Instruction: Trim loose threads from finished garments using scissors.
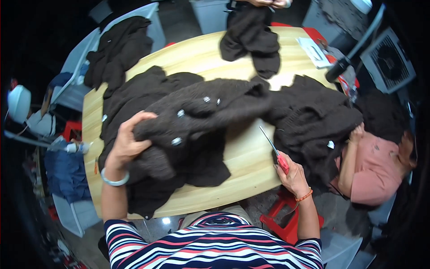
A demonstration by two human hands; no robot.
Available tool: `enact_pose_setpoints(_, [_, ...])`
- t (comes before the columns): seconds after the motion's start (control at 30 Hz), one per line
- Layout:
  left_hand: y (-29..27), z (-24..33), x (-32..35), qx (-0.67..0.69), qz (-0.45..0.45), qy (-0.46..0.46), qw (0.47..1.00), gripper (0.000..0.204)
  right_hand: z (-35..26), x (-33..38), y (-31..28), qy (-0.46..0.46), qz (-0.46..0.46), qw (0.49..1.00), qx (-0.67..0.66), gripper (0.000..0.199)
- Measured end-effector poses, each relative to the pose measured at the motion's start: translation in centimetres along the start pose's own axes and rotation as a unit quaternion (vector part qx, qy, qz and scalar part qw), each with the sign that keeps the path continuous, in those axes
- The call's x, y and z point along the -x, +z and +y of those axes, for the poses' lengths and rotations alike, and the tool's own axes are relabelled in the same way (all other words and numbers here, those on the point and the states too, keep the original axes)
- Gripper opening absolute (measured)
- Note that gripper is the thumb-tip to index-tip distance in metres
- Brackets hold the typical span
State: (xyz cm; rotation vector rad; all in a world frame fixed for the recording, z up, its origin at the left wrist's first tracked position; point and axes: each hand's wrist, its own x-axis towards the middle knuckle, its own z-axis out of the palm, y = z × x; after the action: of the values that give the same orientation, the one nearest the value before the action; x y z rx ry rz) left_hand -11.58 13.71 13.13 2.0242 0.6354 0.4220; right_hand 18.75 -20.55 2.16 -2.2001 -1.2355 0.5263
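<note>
My left hand (126, 141) is closed on the edge of a dark brown knitted garment (192, 116) and holds it up over the table. Several shiny, round, button-like pieces dot the garment, and its far end is blurred by motion. In my right hand (294, 178) is a red-handled tool (282, 162) with a thin straight metal shaft, pointing away from me and toward the left. The fingers wrap its handle, and the tip is apart from the garment. More dark knitwear (130, 103) lies beneath and left of the held piece.
A pale wooden table (251, 170) bears another dark heap (313, 121) on the right. Beside it a person in a pink top (376, 170) leans in. Across the table, another person's hands (268, 2) are above a dark garment (251, 38). A red stool (286, 219) stands below the near edge.
</note>
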Motion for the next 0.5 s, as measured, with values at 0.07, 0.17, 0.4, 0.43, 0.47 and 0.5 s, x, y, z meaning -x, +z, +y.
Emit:
enact_pose_setpoints(0.07, [-5.0, -1.1, 4.0, -0.005, -0.011, -0.102, 0.995, 0.055, -1.8, -1.8, 1.1, -0.020, -0.028, 0.999, -0.010, 0.044])
enact_pose_setpoints(0.17, [-8.5, -6.9, 10.9, -0.355, 0.057, -0.152, 0.920, 0.067, -4.5, -4.0, 3.0, -0.078, -0.096, 0.992, 0.001, 0.047])
enact_pose_setpoints(0.4, [3.0, -12.4, 12.9, -0.355, 0.044, -0.109, 0.927, 0.068, -11.9, -7.1, 7.6, -0.168, -0.196, 0.966, 0.034, 0.047])
enact_pose_setpoints(0.43, [3.4, -13.5, 12.5, -0.364, 0.061, -0.101, 0.924, 0.066, -12.8, -7.1, 8.2, -0.192, -0.195, 0.961, 0.033, 0.045])
enact_pose_setpoints(0.47, [3.6, -14.6, 11.9, -0.372, 0.079, -0.093, 0.920, 0.064, -13.7, -7.0, 8.5, -0.195, -0.202, 0.959, 0.038, 0.045])
enact_pose_setpoints(0.5, [3.6, -15.5, 11.3, -0.387, 0.086, -0.090, 0.914, 0.064, -14.5, -6.8, 8.7, -0.200, -0.234, 0.950, 0.055, 0.046])
